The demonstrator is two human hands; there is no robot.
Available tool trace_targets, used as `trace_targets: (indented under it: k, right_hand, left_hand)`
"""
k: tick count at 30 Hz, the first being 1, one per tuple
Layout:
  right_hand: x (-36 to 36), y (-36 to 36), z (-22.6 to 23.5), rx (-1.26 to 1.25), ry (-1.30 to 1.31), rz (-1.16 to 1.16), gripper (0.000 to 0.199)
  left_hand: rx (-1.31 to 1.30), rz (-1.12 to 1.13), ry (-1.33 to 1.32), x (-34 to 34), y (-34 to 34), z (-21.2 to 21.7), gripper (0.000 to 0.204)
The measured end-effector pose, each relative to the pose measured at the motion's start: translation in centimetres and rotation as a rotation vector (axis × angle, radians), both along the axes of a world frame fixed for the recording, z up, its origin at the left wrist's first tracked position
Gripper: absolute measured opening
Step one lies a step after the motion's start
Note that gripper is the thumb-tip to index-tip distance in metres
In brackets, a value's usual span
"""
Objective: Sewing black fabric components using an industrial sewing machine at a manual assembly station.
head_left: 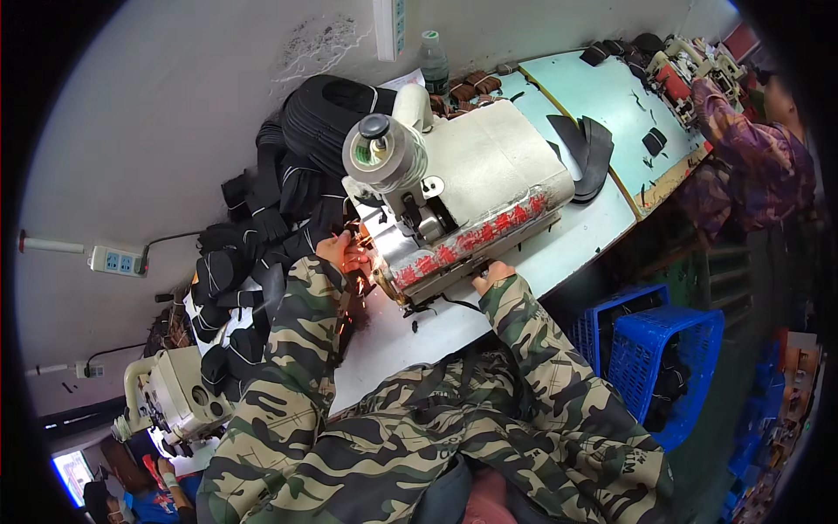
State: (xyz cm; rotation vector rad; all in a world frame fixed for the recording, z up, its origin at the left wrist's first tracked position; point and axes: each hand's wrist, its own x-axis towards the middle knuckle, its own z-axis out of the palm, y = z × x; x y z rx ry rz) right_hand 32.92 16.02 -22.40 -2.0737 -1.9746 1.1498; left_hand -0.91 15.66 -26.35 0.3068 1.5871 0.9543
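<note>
White tabletop (576,236), boxy cream sewing machine (471,175)

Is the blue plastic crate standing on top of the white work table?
No, the blue plastic crate stands down on the floor beside the white work table, below its edge, near the person's right sleeve.

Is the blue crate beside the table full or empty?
Partly filled. The blue crate holds dark pieces at the bottom, seen through its open top, and its upper walls stay bare.
</note>
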Motion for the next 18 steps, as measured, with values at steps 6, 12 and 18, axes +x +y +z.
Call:
trace_targets:
  k: [6, 12, 18]
  right_hand:
    - [3.0, 2.2, -7.2, 0.02, 0.322, 0.216, 0.041]
    - [1.9, 1.6, -3.5, 0.087, 0.138, 0.138, 0.032]
    - [2.0, 2.1, -2.4, 0.08, 0.206, 0.099, 0.03]
  left_hand:
    - [0.393, -0.204, 0.463, 1.6, -0.9, -0.9, 0.024]
    - [0.26, -0.271, 1.131, 4.2, -4.5, 2.5, 0.043]
    - [-0.191, -0.169, 1.402, -4.1, -18.5, 11.0, 0.068]
